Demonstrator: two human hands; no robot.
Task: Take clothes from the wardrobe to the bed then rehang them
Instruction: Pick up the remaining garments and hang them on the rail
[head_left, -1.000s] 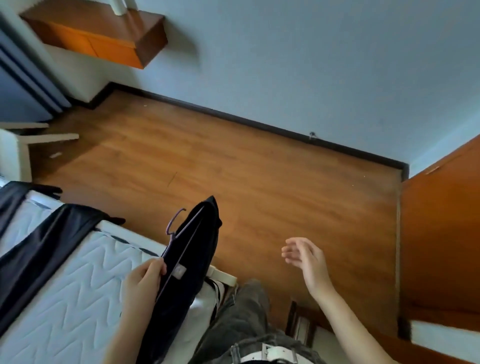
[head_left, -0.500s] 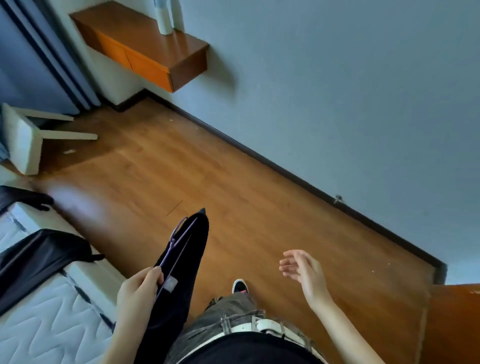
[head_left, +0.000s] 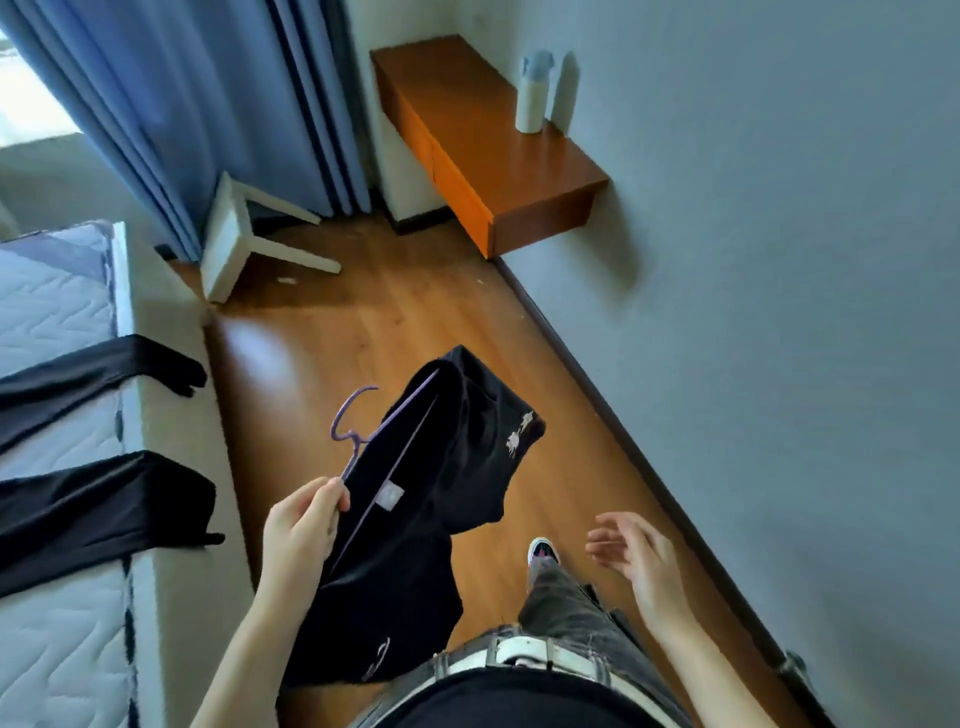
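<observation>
My left hand (head_left: 301, 525) pinches the neck of a purple hanger (head_left: 353, 421) that carries a black garment (head_left: 431, 499) with a small white print, held over the wood floor in front of me. My right hand (head_left: 636, 553) hovers to the right, fingers spread and holding nothing. The bed (head_left: 57, 654) with its white quilted mattress lies along the left edge. Two black garments lie across it, one nearer (head_left: 98, 509) and one farther (head_left: 88, 379), their ends hanging over the side. The wardrobe is out of view.
A white stool (head_left: 234, 239) lies tipped over on the floor by the blue curtains (head_left: 197, 104). A wooden wall shelf (head_left: 483, 140) holds a pale bottle (head_left: 532, 93). The grey wall (head_left: 779, 260) runs along the right. Open wood floor (head_left: 332, 343) stretches ahead between bed and wall.
The view has swung left, from the wardrobe side toward the curtains and stool. The garment on its hanger stays in my left hand and has fanned out. My right hand stays open.
</observation>
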